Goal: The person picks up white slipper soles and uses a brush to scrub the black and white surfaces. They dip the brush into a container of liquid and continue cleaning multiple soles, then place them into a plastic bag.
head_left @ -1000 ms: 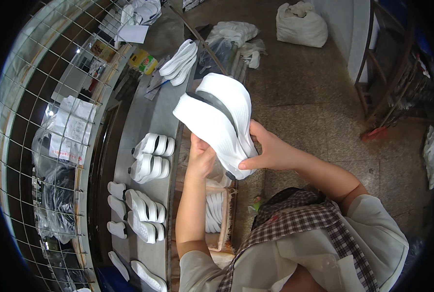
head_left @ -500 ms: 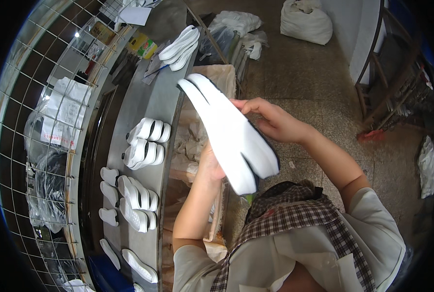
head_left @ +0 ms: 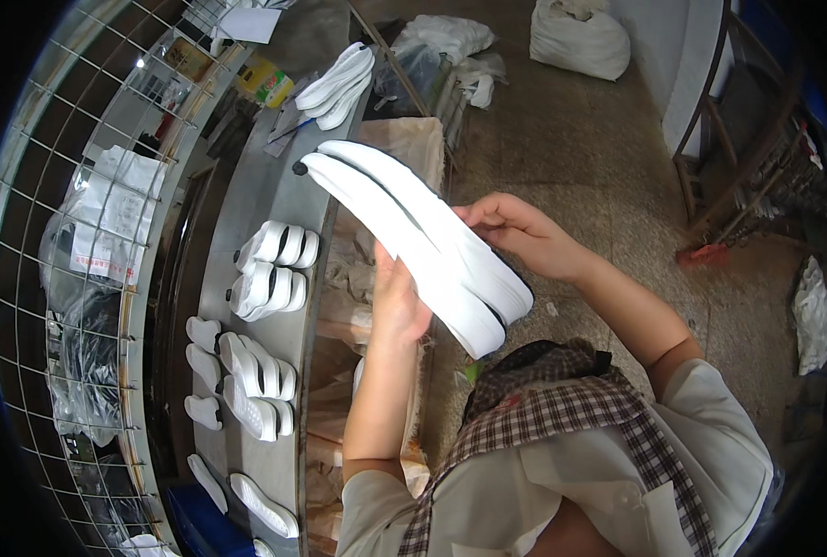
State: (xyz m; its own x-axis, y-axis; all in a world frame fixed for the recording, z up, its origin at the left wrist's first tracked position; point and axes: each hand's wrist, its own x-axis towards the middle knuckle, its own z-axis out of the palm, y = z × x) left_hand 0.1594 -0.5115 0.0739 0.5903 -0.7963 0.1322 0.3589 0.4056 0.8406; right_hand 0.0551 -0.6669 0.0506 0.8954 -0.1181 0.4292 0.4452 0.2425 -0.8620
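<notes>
A pair of white shoe soles [head_left: 437,251] with dark edging is held up in front of my chest, lying side by side at a slant. Their touching sides leave a dark gap towards each end. My left hand [head_left: 399,302] grips them from the left and below, its fingers mostly hidden behind the soles. On the right edge, the bent fingers of my right hand [head_left: 520,232] press against the dark rim; whether they pinch something small there is hidden. Stacked white soles [head_left: 274,288] stand on the metal table [head_left: 279,176] to my left, with more white soles [head_left: 260,381] nearer me.
Another sole bundle [head_left: 337,85] lies at the table's far end. Below the table edge is a paper-lined box [head_left: 404,139]. Wire mesh with a rail [head_left: 135,343] borders the left. A white sack [head_left: 579,42] sits on the floor ahead; a metal rack [head_left: 724,148] stands right.
The soles have tilted, their far ends swinging left and showing more of their sides. My left hand has turned with them; my right hand stays at the right edge, its fingers more bent.
</notes>
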